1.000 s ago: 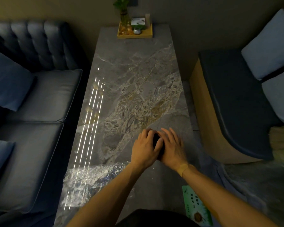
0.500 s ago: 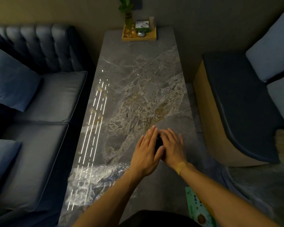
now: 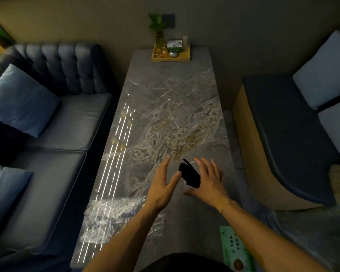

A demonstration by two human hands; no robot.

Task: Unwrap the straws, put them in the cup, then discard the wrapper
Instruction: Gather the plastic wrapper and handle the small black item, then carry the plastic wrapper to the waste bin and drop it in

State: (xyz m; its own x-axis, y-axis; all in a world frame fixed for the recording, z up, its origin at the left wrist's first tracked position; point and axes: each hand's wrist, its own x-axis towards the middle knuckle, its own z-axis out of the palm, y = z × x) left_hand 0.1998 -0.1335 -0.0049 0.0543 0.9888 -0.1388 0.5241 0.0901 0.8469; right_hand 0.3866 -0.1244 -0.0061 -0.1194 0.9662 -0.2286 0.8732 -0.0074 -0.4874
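Note:
A bundle of black straws (image 3: 189, 174) stands tilted on the marble table (image 3: 171, 107), near its front right. In this dim light I cannot make out a cup around the bundle. My left hand (image 3: 162, 185) hovers just left of the straws, fingers spread and holding nothing. To the right of them my right hand (image 3: 208, 181) is also spread, palm toward the bundle and apart from it. A crumpled clear plastic wrapper (image 3: 114, 216) lies on the table at the front left, partly under my left forearm.
A wooden tray (image 3: 171, 55) with a plant and small items sits at the table's far end. A green leaflet (image 3: 236, 250) lies at the front right edge. A dark sofa (image 3: 53, 134) runs along the left, a cushioned bench (image 3: 283, 134) along the right.
Both hands were cupped around the black bundle; they have drawn apart and spread, leaving the straws exposed between them. The view has shifted slightly.

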